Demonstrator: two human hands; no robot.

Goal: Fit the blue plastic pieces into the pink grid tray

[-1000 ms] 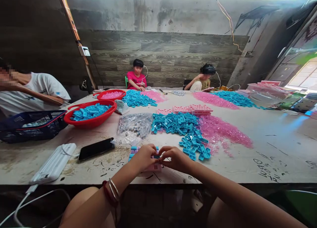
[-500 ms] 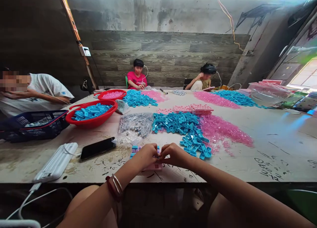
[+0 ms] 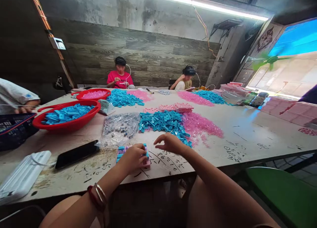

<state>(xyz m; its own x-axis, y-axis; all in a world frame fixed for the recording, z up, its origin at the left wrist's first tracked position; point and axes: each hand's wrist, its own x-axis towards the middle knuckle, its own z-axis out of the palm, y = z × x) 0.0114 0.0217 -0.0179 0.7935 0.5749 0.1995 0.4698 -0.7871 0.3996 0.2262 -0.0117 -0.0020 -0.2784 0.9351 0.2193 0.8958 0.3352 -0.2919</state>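
My left hand (image 3: 133, 157) lies over a small pink tray (image 3: 146, 166) with blue pieces and clear purple pieces set in it. Its fingers curl at the tray's right side, and the hand hides much of the middle. My right hand (image 3: 168, 142) hovers to the right of the tray, at the near end of a pile of blue plastic pieces (image 3: 162, 120). Thumb and index finger are apart there, with nothing visible between them. Beside the blue pile spreads a heap of clear pink pieces (image 3: 203, 125). Left of it lies a clear plastic bag (image 3: 120, 127) with small metallic parts.
A black phone (image 3: 76, 154) and a white power bank (image 3: 27, 173) lie at left. Red baskets (image 3: 66, 125) of pieces stand behind them. Pink trays (image 3: 183, 106) lie beyond the blue pile; more are stacked (image 3: 292, 110) at right. Several people sit around the table.
My right hand has come away from the left hand and the tray, moving right towards the blue pile, its fingers parted. The left hand stays at the tray. The view has turned right.
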